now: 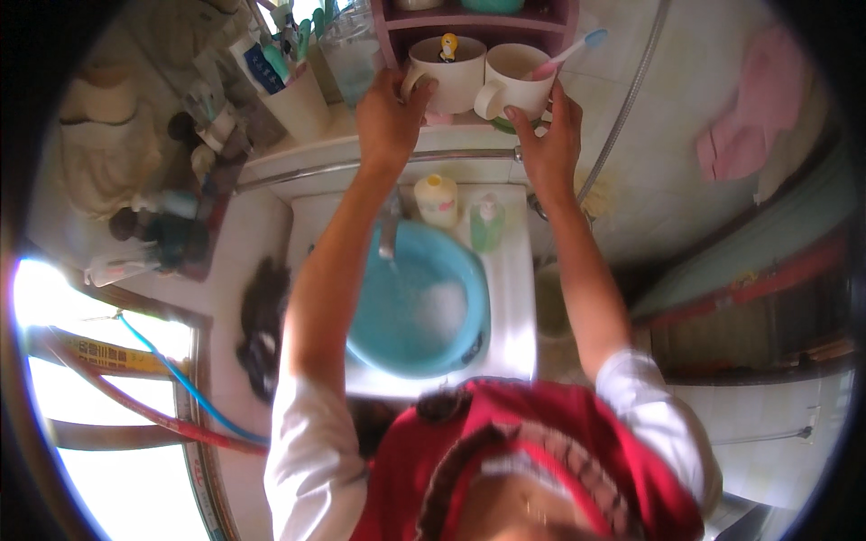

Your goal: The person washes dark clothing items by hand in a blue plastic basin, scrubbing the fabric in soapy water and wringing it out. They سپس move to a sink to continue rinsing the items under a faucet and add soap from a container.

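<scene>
My left hand (392, 122) grips a cream mug (459, 86) by its handle. A small yellow figure (448, 47) shows at that mug's far rim. Close beside it on the right is a second cream mug (515, 91), with my right hand (553, 145) around its lower right side. A toothbrush (568, 55) with a pink handle and pale blue head leans out of this second mug. Under it, part of a green round base (504, 126) is visible. Both mugs are at the front of a pink shelf unit (473, 26).
Below my arms, a light blue basin (477, 291) holds water and foam in a white sink (517, 324), under a faucet (388, 237). A lotion bottle (436, 203) and green pump bottle (487, 226) stand behind it. A metal rail (460, 155) crosses below the ledge. Left stands a toothbrush cup (298, 108).
</scene>
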Tool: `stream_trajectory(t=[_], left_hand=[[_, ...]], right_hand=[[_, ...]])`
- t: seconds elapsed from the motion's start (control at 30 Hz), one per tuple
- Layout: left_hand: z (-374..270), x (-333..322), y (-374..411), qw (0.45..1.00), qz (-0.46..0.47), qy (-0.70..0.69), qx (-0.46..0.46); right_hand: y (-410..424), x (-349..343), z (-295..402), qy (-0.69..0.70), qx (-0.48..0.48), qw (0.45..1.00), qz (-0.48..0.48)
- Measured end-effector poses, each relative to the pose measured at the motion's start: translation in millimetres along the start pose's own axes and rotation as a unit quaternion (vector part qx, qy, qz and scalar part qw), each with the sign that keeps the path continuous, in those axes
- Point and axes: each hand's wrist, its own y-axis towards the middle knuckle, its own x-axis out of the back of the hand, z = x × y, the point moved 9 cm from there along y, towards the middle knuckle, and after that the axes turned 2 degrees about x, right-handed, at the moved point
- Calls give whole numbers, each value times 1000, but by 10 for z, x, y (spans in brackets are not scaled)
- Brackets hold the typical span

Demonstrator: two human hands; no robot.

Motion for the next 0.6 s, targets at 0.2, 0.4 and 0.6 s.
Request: stream_trajectory(t=[0.2, 0.4, 0.6], left_hand=[[142, -121, 102, 994, 5, -107, 20], [105, -279, 20, 999, -11, -34, -21], [-138, -367, -163, 992, -37, 69, -102]], right_hand=[[-26, -41, 2, 44, -28, 999, -8], [13, -91, 90, -45, -33, 998, -19], [-42, -74, 16, 16, -29, 999, -21]])
